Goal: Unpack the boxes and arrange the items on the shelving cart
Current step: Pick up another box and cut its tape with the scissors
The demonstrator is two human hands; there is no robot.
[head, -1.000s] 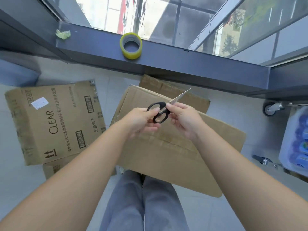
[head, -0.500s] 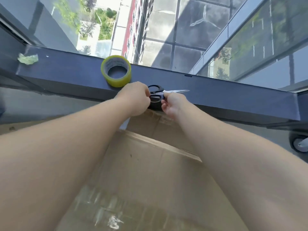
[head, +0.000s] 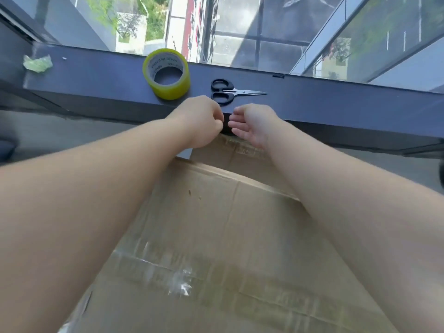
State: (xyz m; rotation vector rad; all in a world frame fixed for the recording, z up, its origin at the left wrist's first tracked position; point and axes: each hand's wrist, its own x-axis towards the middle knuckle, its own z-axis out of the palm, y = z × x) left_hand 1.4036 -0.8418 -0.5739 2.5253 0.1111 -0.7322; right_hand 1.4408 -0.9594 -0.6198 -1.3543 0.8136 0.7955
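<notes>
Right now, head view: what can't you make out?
- Cardboard box: contents hidden, flaps shut; forearms cover both sides, the bottom edge cuts it off.
- Box seam tape: blurred, cut or intact unclear.
- Left hand: fingertips curl out of sight; empty or not unclear.
- Shelving cart: only a dark wheel at the right edge.
- Tape roll: core print too small.
- Scissors lie free; right hand open.

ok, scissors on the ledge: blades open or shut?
Shut. The scissors lie flat on the dark ledge, both blades together as one thin point, handles side by side. Neither hand touches them.
</notes>
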